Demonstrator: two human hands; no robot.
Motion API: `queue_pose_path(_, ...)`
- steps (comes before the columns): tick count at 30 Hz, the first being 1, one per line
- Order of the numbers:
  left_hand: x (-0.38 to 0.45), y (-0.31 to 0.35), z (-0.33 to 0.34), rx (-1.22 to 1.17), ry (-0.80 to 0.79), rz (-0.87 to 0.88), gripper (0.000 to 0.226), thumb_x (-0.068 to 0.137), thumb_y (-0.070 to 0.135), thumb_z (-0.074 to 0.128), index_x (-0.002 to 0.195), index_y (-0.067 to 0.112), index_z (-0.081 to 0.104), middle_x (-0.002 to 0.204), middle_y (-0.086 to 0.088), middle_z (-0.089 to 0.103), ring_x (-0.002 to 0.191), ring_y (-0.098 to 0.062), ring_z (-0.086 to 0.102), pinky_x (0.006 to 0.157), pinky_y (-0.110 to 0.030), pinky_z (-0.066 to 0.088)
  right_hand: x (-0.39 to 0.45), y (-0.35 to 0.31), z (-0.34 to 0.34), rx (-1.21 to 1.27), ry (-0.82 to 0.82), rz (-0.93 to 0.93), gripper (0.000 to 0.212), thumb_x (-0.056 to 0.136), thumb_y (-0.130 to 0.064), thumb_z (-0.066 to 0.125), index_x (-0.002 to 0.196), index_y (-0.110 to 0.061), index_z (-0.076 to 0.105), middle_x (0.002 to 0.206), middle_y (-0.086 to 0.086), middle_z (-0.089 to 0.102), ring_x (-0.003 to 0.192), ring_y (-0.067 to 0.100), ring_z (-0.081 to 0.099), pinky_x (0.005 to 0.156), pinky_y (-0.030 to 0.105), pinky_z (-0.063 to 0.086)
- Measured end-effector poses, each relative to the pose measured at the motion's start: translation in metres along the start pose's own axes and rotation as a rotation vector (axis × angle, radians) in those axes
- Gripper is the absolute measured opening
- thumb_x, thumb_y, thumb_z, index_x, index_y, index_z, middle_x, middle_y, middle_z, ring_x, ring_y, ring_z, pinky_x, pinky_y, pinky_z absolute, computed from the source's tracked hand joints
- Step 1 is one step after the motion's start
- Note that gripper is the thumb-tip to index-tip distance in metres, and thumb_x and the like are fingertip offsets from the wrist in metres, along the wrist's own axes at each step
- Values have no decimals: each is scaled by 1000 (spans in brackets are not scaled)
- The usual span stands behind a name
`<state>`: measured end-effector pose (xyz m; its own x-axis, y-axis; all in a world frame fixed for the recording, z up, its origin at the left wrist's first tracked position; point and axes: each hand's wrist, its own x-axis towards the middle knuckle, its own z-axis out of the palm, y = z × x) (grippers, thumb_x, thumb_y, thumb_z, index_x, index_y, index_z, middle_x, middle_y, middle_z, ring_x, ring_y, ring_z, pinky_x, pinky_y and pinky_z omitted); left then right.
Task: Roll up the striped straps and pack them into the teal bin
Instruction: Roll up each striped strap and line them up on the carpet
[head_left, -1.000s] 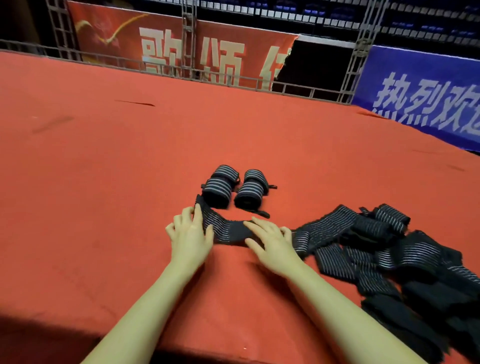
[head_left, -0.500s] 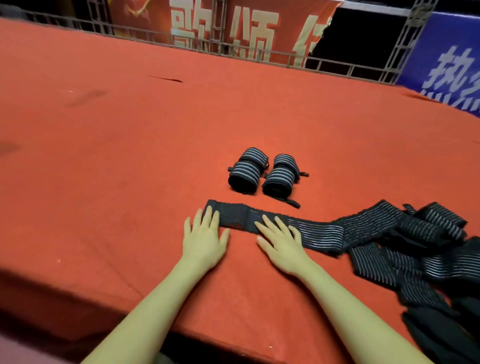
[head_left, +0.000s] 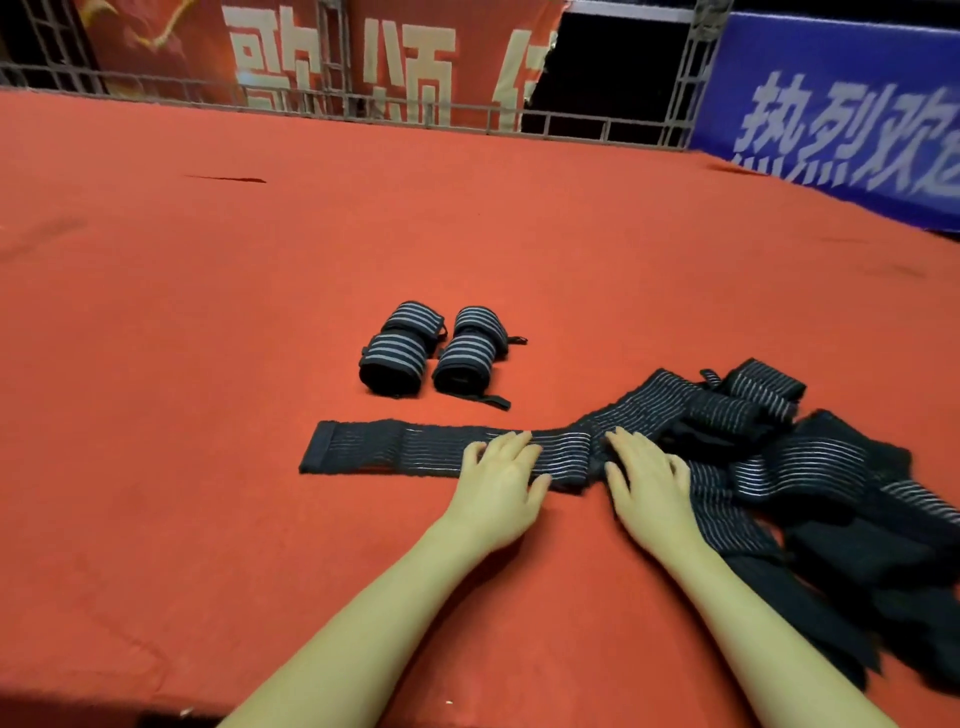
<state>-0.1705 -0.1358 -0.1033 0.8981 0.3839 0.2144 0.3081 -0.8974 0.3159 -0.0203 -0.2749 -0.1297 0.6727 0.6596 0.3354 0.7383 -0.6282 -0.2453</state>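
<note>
A long black strap with thin grey stripes (head_left: 395, 451) lies flat across the red surface, its free end at the left. My left hand (head_left: 501, 480) presses flat on its middle with straight fingers. My right hand (head_left: 647, 486) rests flat beside it, where the strap runs into a heap of loose striped straps (head_left: 810, 457) at the right. Two rolled straps (head_left: 434, 351) sit side by side just beyond the flat one. No teal bin is in view.
The red carpeted surface (head_left: 208, 364) stretches far to the left and back. A metal railing (head_left: 467, 111) with red and blue banners (head_left: 841, 114) borders the far side. The near edge of the surface runs just below my forearms.
Both hands have slid to the right along the flat strap, from its left end toward the heap. More of the strap's left part now lies uncovered and straight.
</note>
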Motion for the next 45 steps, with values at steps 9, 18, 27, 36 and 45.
queue_pose_path(9,40,33,39,99,11,-3,66,80,59,25,111,15,65,118,-3,65,112,-29,55,98,-47,34,-2,19,-6,-111,-269,5,46,103,-46,17,149,-43,20,159,-15,13,147,4,5,117,38,-4)
queue_pose_path(18,42,25,56,32,346,-134,25,78,32,39,73,15,57,79,1,64,74,-25,60,76,-37,27,-6,26,-8,-89,-216,58,47,101,-51,20,147,-43,29,158,-15,19,147,5,8,118,43,-8)
queue_pose_path(27,35,2,58,-13,390,-230,22,79,28,50,76,9,61,104,-9,62,95,-31,57,84,-39,24,4,22,-1,-139,-140,100,52,91,-66,37,127,-32,54,143,-10,47,139,17,32,111,50,-3)
queue_pose_path(36,30,-1,50,-303,523,-252,17,86,29,48,82,14,55,109,0,54,101,-19,50,87,-28,16,12,20,4,36,154,192,20,98,-37,43,94,-23,57,77,-7,63,87,16,62,101,42,17)
queue_pose_path(45,31,-1,45,-244,73,9,42,101,45,26,134,34,50,143,17,42,131,-4,31,99,-26,13,26,18,-26,239,490,261,36,95,-39,41,112,-18,64,102,-7,67,95,16,58,85,26,14)
